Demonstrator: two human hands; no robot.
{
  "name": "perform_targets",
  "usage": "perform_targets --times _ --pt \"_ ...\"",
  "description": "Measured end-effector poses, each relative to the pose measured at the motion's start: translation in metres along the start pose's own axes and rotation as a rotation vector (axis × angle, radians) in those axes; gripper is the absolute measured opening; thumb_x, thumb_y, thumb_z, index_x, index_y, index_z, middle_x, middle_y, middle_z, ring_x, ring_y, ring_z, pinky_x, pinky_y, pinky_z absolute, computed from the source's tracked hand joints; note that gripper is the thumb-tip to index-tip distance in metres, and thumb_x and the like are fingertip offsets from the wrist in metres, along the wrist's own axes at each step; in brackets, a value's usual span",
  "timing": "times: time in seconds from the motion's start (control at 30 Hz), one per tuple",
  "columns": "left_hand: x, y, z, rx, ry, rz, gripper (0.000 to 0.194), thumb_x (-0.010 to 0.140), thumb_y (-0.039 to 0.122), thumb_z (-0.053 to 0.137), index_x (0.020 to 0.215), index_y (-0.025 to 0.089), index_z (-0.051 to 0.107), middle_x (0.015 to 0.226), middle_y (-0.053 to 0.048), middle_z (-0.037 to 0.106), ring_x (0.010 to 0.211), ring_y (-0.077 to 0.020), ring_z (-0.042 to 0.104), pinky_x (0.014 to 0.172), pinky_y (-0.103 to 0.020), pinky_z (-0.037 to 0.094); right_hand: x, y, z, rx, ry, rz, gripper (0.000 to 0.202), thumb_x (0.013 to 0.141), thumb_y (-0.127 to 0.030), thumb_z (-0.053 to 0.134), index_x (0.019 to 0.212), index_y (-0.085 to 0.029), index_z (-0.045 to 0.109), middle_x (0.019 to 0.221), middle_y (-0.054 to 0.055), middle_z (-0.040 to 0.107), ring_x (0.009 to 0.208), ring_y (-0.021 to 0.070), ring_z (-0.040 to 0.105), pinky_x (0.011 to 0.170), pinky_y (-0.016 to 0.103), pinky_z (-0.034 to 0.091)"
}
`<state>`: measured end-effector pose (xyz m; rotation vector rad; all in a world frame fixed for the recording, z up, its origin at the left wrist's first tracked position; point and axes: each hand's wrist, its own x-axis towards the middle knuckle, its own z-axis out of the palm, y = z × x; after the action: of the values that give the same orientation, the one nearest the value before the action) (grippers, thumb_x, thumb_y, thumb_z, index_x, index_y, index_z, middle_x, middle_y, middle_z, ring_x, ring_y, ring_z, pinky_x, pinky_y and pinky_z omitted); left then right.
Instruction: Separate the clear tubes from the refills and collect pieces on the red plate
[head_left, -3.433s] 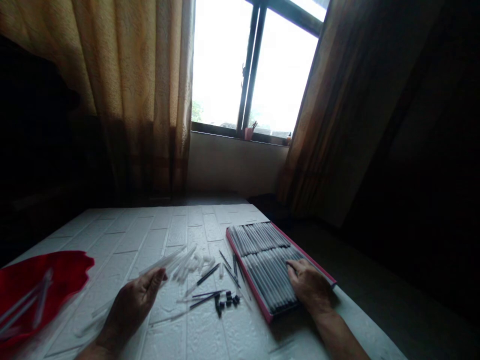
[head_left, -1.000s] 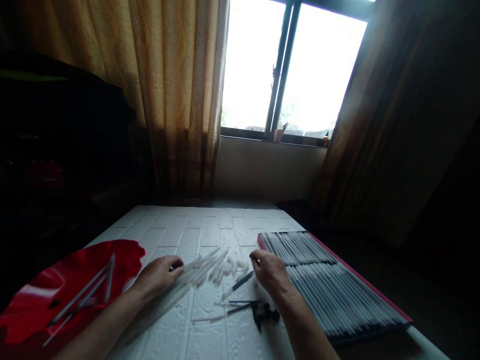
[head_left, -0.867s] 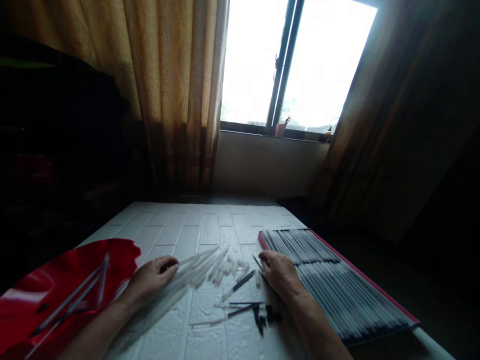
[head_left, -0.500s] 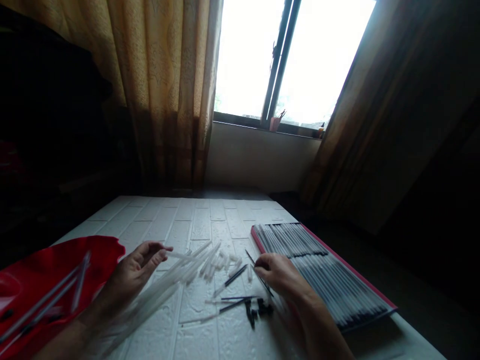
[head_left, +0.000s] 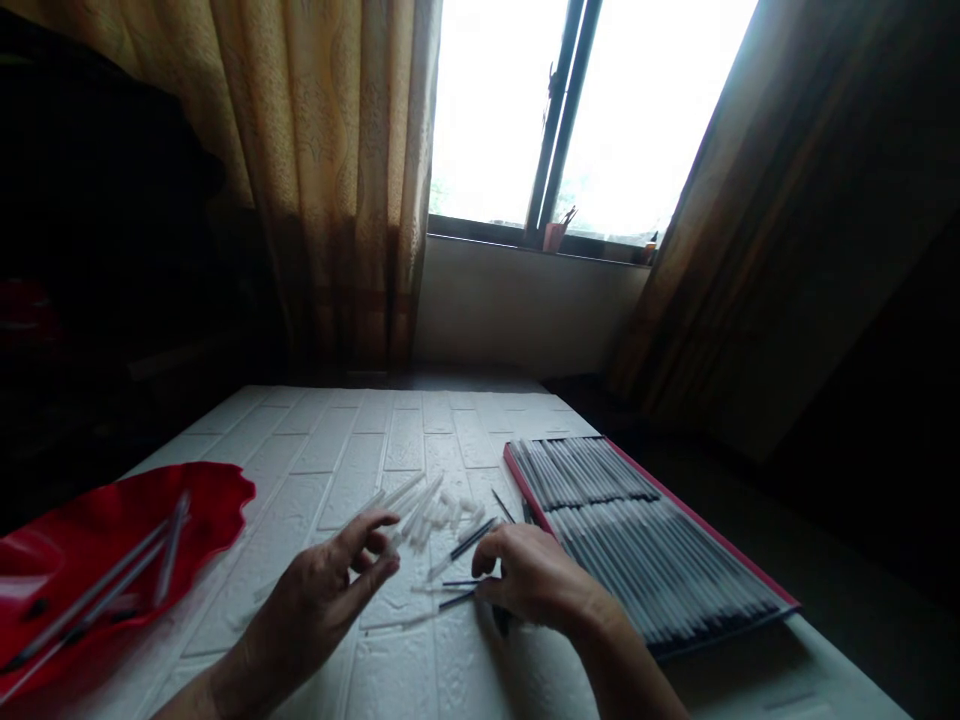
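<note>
While the right hand point(head_left: 536, 575) bends over dark rods point(head_left: 472, 540), the left hand point(head_left: 322, 585) by clear tubes point(head_left: 421, 510), light contact should prevent scattering; whether either grip pinches anything is unclear.

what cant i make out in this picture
In the head view:
Glossy red wavy-rimmed dish: left part cut off by the picture's edge.
Small black pieces: shape and number unclear, partly covered by the right hand.
Thin translucent white tubes: partly hidden by the left hand; blur hides whether its fingers hold one.
</note>
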<state>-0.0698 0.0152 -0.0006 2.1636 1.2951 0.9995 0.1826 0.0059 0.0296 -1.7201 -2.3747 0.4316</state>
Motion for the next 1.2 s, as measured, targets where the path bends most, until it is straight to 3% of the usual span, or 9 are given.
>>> perform_targets --times 0.17,0.23,0.33,0.43,0.5,0.6,0.7,0.93,1.2 --pt "-0.004 0.001 -0.007 0.141 -0.327 -0.017 0.019 0.084 0.036 0.053 0.094 0.029 0.067 0.08 0.002 0.072 0.068 -0.0168 0.067 0.06 -0.023 0.047 0.004 -0.004 0.014 -0.047 0.014 -0.038 0.017 0.072 -0.016 0.062 0.079 -0.025 0.074 0.084 0.003 0.074 0.083 0.0194 0.065 0.071 0.024 0.042" --pt "-0.004 0.001 -0.009 0.166 -0.375 -0.027 0.018 0.085 0.034 0.052 0.091 0.029 0.068 0.082 0.003 0.072 0.07 -0.0165 0.066 0.062 -0.023 0.046 0.005 -0.005 0.017 -0.05 0.005 -0.048 0.017 0.072 -0.014 0.059 0.076 -0.023 0.073 0.083 0.003 0.073 0.082 0.019 0.065 0.07 0.024 0.041" --pt "-0.005 0.001 -0.009 0.159 -0.358 -0.028 0.018 0.085 0.036 0.052 0.093 0.028 0.067 0.083 0.003 0.072 0.07 -0.0156 0.066 0.063 -0.022 0.045 0.003 -0.003 0.015 -0.03 0.015 -0.077 0.014 0.073 -0.013 0.058 0.074 -0.02 0.07 0.083 0.004 0.071 0.081 0.0183 0.064 0.069 0.024 0.041" --pt "-0.004 0.0 -0.006 0.102 -0.294 -0.034 0.022 0.086 0.038 0.049 0.099 0.025 0.063 0.08 0.001 0.072 0.067 -0.0149 0.065 0.061 -0.021 0.046 0.002 0.001 0.008 0.099 0.134 -0.09 0.011 0.078 -0.014 0.055 0.075 -0.019 0.065 0.078 0.003 0.067 0.076 0.0164 0.061 0.068 0.024 0.041" --pt "-0.004 -0.001 -0.003 0.024 -0.261 -0.016 0.025 0.088 0.039 0.046 0.102 0.024 0.06 0.077 0.0 0.072 0.064 -0.0141 0.065 0.058 -0.02 0.047 0.004 0.001 0.003 0.343 0.264 -0.086 0.009 0.082 -0.019 0.052 0.082 -0.018 0.061 0.076 0.002 0.063 0.069 0.0147 0.06 0.062 0.024 0.043" --pt "-0.004 0.001 0.0 -0.07 -0.232 0.045 0.025 0.09 0.039 0.044 0.102 0.022 0.057 0.074 0.0 0.071 0.061 -0.0125 0.064 0.056 -0.019 0.047 0.009 -0.007 0.002 0.894 0.425 -0.116 0.018 0.085 -0.033 0.052 0.096 -0.019 0.054 0.077 0.001 0.06 0.062 0.0136 0.061 0.051 0.023 0.046" --pt "-0.006 0.006 0.003 -0.093 -0.22 0.075 0.023 0.091 0.038 0.044 0.101 0.022 0.056 0.072 0.001 0.07 0.06 -0.0119 0.064 0.056 -0.018 0.048 0.013 -0.019 0.005 1.216 0.505 -0.137 0.028 0.079 -0.043 0.063 0.089 -0.019 0.054 0.073 -0.001 0.06 0.062 0.0143 0.064 0.049 0.023 0.05" --pt "-0.008 0.009 0.003 -0.059 -0.219 0.068 0.021 0.091 0.035 0.045 0.101 0.021 0.056 0.073 0.0 0.07 0.061 -0.012 0.064 0.055 -0.018 0.048 0.011 -0.028 0.01 1.327 0.587 -0.165 0.028 0.077 -0.042 0.07 0.086 -0.019 0.057 0.072 -0.002 0.063 0.064 0.0119 0.064 0.053 0.021 0.053" --pt "-0.01 0.01 0.004 -0.006 -0.208 0.099 0.02 0.09 0.032 0.047 0.103 0.021 0.058 0.075 -0.001 0.071 0.061 -0.0124 0.065 0.053 -0.018 0.046 0.012 -0.033 0.017 1.281 0.4 -0.148 0.027 0.075 -0.041 0.07 0.082 -0.017 0.058 0.068 -0.002 0.06 0.061 0.0111 0.062 0.048 0.019 0.047"
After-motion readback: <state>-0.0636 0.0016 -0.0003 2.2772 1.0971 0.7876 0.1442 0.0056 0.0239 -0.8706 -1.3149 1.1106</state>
